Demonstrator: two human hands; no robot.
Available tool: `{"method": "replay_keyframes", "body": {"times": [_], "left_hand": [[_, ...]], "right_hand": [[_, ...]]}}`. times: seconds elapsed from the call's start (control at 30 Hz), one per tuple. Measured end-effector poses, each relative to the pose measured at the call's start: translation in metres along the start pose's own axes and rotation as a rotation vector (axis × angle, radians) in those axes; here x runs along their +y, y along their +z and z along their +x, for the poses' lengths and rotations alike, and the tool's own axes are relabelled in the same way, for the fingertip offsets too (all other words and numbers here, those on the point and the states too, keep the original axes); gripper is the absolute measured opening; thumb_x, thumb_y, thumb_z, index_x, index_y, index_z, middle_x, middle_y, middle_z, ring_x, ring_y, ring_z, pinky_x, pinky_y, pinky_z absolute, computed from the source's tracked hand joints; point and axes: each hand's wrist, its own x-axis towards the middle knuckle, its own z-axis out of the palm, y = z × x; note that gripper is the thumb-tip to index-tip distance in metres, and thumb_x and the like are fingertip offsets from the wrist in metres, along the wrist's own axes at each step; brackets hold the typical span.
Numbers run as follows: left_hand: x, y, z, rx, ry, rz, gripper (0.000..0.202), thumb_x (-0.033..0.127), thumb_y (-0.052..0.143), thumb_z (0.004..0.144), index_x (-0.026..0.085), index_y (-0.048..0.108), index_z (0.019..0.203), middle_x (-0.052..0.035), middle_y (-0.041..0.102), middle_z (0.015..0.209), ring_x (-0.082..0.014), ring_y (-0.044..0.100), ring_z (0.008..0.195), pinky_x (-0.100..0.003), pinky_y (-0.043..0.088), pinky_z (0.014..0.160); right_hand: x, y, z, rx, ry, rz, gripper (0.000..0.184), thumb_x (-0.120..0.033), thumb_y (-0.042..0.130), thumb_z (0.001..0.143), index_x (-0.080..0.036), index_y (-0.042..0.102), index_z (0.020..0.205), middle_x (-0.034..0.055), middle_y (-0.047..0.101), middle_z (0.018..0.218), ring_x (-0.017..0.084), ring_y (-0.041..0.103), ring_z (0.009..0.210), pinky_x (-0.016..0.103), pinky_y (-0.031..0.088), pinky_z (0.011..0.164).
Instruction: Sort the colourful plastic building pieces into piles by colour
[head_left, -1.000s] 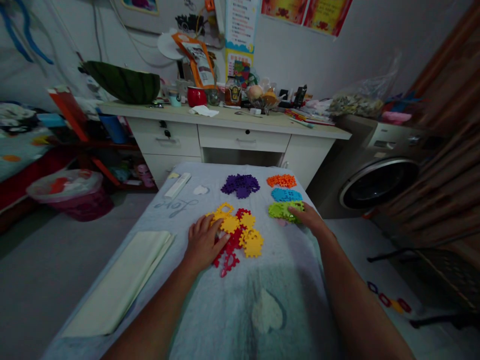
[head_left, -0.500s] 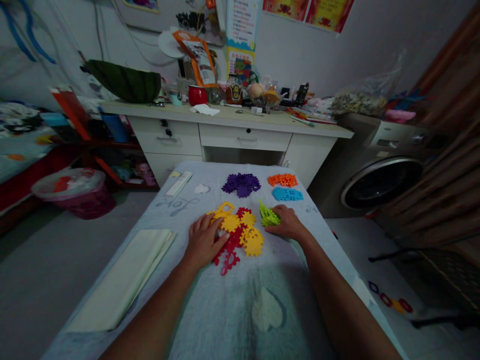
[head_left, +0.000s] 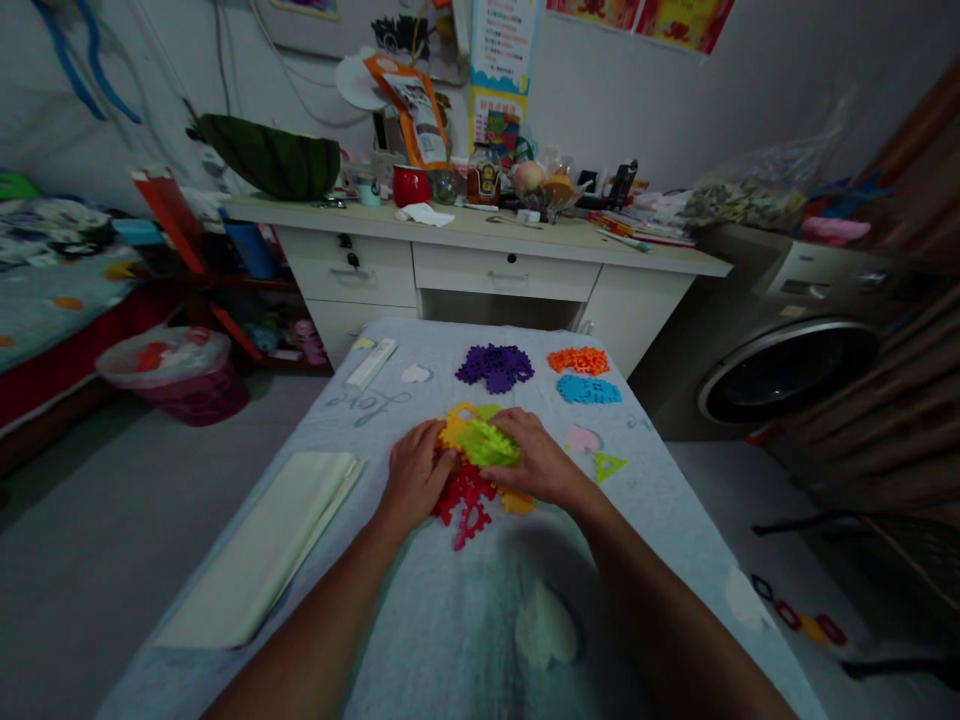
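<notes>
On the cloth-covered table, my right hand (head_left: 534, 458) is closed round a bunch of lime-green plastic gear pieces (head_left: 484, 443), held over the pile in the middle. My left hand (head_left: 416, 473) curls against the pile's left side, its fingers and thumb round the edge of the yellow gear pieces (head_left: 453, 428). Red gear pieces (head_left: 466, 492) lie below and in front of both hands. My right hand and the green bunch partly cover the yellow ones. A lone green triangular piece (head_left: 608, 465) rests to the right.
Purple gear pieces (head_left: 495, 366) are heaped at the back of the table, with orange pieces (head_left: 577, 360) and blue pieces (head_left: 589, 389) at right. A folded pale cloth (head_left: 262, 550) and a white bar (head_left: 372, 364) lie at left. Behind stands a cluttered desk (head_left: 480, 232).
My right hand has moved left with the green pieces, from beside the pile to over it. A green triangle is left behind at right. My left hand stays by the pile, fingers more curled.
</notes>
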Motion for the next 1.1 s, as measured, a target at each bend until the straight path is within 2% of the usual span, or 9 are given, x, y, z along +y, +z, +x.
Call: {"method": "replay_keyframes", "body": {"times": [0.1, 0.17, 0.3, 0.5, 0.7, 0.83, 0.9, 1.0, 1.1], "left_hand": [[-0.005, -0.001, 0.002, 0.067, -0.122, -0.241, 0.051, 0.024, 0.040, 0.088, 0.015, 0.044, 0.138, -0.0128, 0.052, 0.139, -0.0249, 0.046, 0.130, -0.046, 0.034, 0.112], [-0.007, -0.001, 0.002, 0.101, -0.199, -0.382, 0.053, 0.024, 0.038, 0.088, 0.015, 0.041, 0.141, -0.0122, 0.049, 0.142, -0.0235, 0.044, 0.133, -0.043, 0.033, 0.114], [-0.006, -0.003, 0.002, 0.156, -0.184, -0.487, 0.046, 0.031, 0.037, 0.093, 0.019, 0.047, 0.136, -0.0090, 0.050, 0.141, -0.0215, 0.043, 0.134, -0.041, 0.030, 0.116], [0.000, -0.004, 0.004, 0.072, 0.025, -0.188, 0.038, 0.039, 0.052, 0.088, 0.021, 0.061, 0.119, -0.0100, 0.054, 0.131, -0.0263, 0.046, 0.127, -0.047, 0.033, 0.113], [0.007, -0.001, 0.003, 0.069, -0.008, 0.067, 0.056, 0.043, 0.061, 0.081, 0.019, 0.052, 0.131, -0.0145, 0.051, 0.135, -0.0339, 0.041, 0.130, -0.056, 0.030, 0.110], [0.009, -0.001, 0.002, 0.110, 0.004, 0.061, 0.063, 0.049, 0.055, 0.085, 0.017, 0.043, 0.139, -0.0149, 0.052, 0.133, -0.0331, 0.042, 0.128, -0.055, 0.031, 0.109], [0.008, -0.001, 0.002, 0.100, 0.022, -0.004, 0.054, 0.046, 0.046, 0.091, 0.018, 0.044, 0.137, -0.0137, 0.053, 0.132, -0.0295, 0.045, 0.127, -0.051, 0.033, 0.109], [0.006, -0.001, 0.004, 0.076, 0.061, -0.126, 0.043, 0.038, 0.035, 0.097, 0.018, 0.049, 0.132, -0.0118, 0.055, 0.131, -0.0235, 0.047, 0.125, -0.045, 0.035, 0.109], [0.003, -0.002, 0.005, 0.067, 0.093, -0.196, 0.037, 0.034, 0.032, 0.098, 0.019, 0.057, 0.122, -0.0093, 0.060, 0.124, -0.0205, 0.052, 0.119, -0.042, 0.039, 0.108]], "right_hand": [[-0.013, 0.016, 0.008, -0.004, -0.048, 0.033, 0.063, -0.041, 0.076, 0.074, -0.018, 0.054, 0.128, 0.0131, 0.057, 0.127, 0.027, 0.051, 0.119, 0.043, 0.039, 0.103], [-0.013, 0.022, 0.010, 0.018, -0.037, 0.033, 0.051, -0.038, 0.071, 0.080, -0.016, 0.056, 0.124, 0.0134, 0.059, 0.124, 0.025, 0.053, 0.117, 0.041, 0.040, 0.102], [-0.001, 0.026, 0.010, 0.063, 0.051, -0.075, 0.036, -0.030, 0.060, 0.089, -0.016, 0.060, 0.122, 0.0139, 0.059, 0.126, 0.025, 0.051, 0.120, 0.043, 0.038, 0.104], [0.005, 0.038, 0.000, -0.102, 0.055, -0.238, 0.032, -0.035, 0.064, 0.086, -0.019, 0.066, 0.113, 0.0150, 0.048, 0.143, 0.029, 0.040, 0.132, 0.050, 0.030, 0.109], [0.010, 0.019, -0.006, -0.103, 0.127, -0.341, 0.013, -0.021, 0.058, 0.083, -0.018, 0.069, 0.090, 0.0129, 0.059, 0.129, 0.027, 0.049, 0.122, 0.045, 0.034, 0.104], [0.007, 0.008, -0.006, -0.063, 0.219, -0.371, 0.015, -0.020, 0.053, 0.084, -0.017, 0.068, 0.084, 0.0108, 0.068, 0.095, 0.025, 0.057, 0.100, 0.042, 0.037, 0.094], [0.001, 0.013, -0.006, -0.017, 0.158, -0.293, 0.023, -0.029, 0.058, 0.084, -0.016, 0.067, 0.101, 0.0110, 0.067, 0.103, 0.026, 0.056, 0.105, 0.044, 0.036, 0.097], [-0.013, 0.030, -0.005, -0.047, -0.023, -0.153, 0.063, -0.047, 0.067, 0.079, -0.017, 0.051, 0.132, 0.0135, 0.057, 0.130, 0.029, 0.048, 0.121, 0.046, 0.032, 0.104], [-0.025, 0.045, -0.006, -0.146, -0.080, -0.132, 0.070, -0.048, 0.071, 0.076, -0.020, 0.049, 0.135, 0.0138, 0.049, 0.140, 0.030, 0.042, 0.129, 0.048, 0.028, 0.107]]}}
